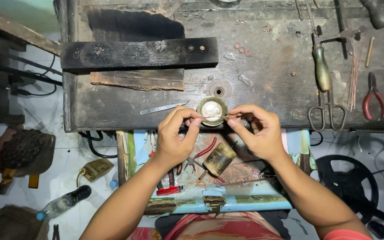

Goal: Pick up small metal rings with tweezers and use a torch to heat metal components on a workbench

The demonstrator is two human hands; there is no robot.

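Scarred dark wooden bench (267, 80), charred-looking block (138, 54) upper left, small round brass dish (212, 110) with a pale shiny inside at center. Tweezers (163, 108) lie left of it; shears (325, 89) and red pliers (374, 95) sit far right. Both hands pinch a thin reddish wire (213, 117) — left hand (176, 138) and right hand (256, 131), fingertips narrow — stretched just over the dish's lower rim.

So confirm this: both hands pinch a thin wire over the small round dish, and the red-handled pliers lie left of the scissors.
Not quite. In the head view the red-handled pliers lie right of the scissors. Both hands, left and right, do pinch the thin wire over the small round dish.
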